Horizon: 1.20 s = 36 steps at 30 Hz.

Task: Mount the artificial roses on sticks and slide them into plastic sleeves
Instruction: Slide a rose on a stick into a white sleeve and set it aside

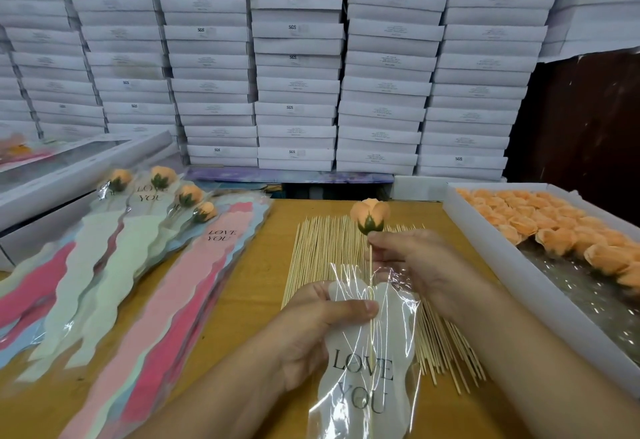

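I'm sleeving: my right hand (412, 262) pinches the stick (370, 258) under the rose (370, 215), my left hand (322, 327) grips the sleeve (367, 362). Next, push deeper, mouth kept open.

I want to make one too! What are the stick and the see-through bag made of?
The stick looks like thin, pale bamboo or wood, matte and straight like a skewer. The sleeve looks like clear glossy plastic film; it crinkles and glints, with a white printed part.
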### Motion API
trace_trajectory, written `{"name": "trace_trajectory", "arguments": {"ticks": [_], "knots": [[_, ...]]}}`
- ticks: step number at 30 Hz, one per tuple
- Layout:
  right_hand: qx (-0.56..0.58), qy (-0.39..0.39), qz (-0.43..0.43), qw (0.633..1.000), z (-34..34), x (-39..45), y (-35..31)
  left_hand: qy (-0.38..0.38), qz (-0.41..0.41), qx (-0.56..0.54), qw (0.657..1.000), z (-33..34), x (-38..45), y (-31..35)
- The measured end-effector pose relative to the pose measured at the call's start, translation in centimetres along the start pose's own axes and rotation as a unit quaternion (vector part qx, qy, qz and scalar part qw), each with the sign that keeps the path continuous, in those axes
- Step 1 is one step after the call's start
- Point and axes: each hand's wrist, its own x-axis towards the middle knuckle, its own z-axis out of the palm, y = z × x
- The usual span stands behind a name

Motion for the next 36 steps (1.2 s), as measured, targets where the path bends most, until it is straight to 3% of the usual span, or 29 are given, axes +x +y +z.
{"name": "trace_trajectory", "arguments": {"ticks": [19, 29, 36], "knots": [[-0.055, -0.063, 0.036, 0.996, -0.8, -1.7, 0.8, 0.075, -0.034, -0.033, 0.996, 0.4, -0.5, 0.5], [-0.062, -0.007, -0.146, 0.987, -0.8, -0.8, -0.9, 0.064, -0.042, 0.011, 0.997, 0.2, -0.2, 0.0], [-0.103, -0.021, -0.160, 0.982, -0.3, -1.2, 0.2, 0.056, -0.044, -0.020, 0.997, 0.0, -0.3, 0.5]]}}
